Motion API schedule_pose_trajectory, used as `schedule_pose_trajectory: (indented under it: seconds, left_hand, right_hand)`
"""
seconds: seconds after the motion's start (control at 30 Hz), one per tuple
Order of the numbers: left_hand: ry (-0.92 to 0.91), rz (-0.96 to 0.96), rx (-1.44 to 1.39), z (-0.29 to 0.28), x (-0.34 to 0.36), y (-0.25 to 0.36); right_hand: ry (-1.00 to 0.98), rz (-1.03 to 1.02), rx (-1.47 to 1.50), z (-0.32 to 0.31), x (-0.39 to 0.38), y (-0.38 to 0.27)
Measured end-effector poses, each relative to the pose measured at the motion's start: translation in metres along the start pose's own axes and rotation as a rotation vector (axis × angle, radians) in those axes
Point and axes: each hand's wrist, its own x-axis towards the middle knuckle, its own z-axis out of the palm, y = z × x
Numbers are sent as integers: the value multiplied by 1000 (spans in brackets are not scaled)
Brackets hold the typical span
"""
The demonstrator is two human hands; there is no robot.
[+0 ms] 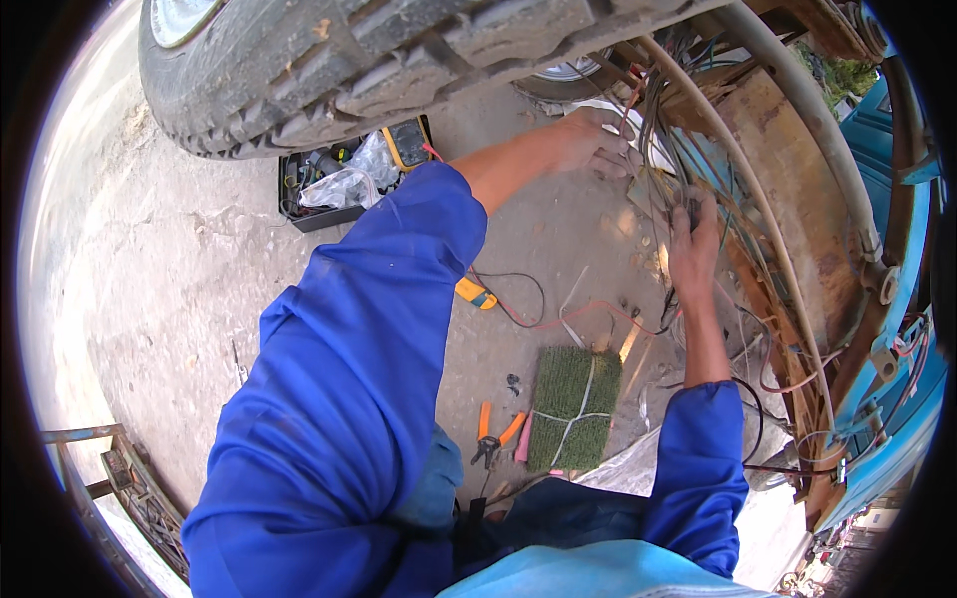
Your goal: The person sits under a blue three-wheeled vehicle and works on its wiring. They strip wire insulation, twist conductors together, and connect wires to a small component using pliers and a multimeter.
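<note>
1. At ten o'clock a big tyre (pixel 329 60) hangs over the concrete floor (pixel 179 299); just beneath it lies an open black toolbox (pixel 334 184) with a yellow meter (pixel 407 143) in it.
2. At six o'clock orange-handled pliers (pixel 495 436) lie just beside a green mat (pixel 575 409).
3. At one o'clock the left hand (pixel 598 140) rests among the wire bundle (pixel 688 130); fingers curled, but I cannot tell whether the grip holds anything.
4. Just right of it, the right hand (pixel 695 244) is closed narrow around a few strands of that bundle.
5. At three o'clock the wires trail loose along the rusty frame (pixel 788 189) and blue body panel (pixel 897 399). Judging by the untidy, unbound strands, the wiring work looks mid-way, with plenty left to sort.
</note>
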Motion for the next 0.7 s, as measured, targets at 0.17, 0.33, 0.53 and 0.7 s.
schedule_pose_trajectory:
  seconds: [0.17,0.33,0.53,0.7]
  left_hand:
    - [3,108,89,1,3,23]
    - [32,142,181,14,12,26]
    - [33,-22,12,0,5,7]
    - [-53,-5,-104,-8,8,10]
  right_hand:
    - [30,-26,-160,3,6,-10]
    - [9,8,-243,-1,6,-8]
    - [-116,136,-191,-5,3,0]
    - [-57,51,-261,-5,3,8]
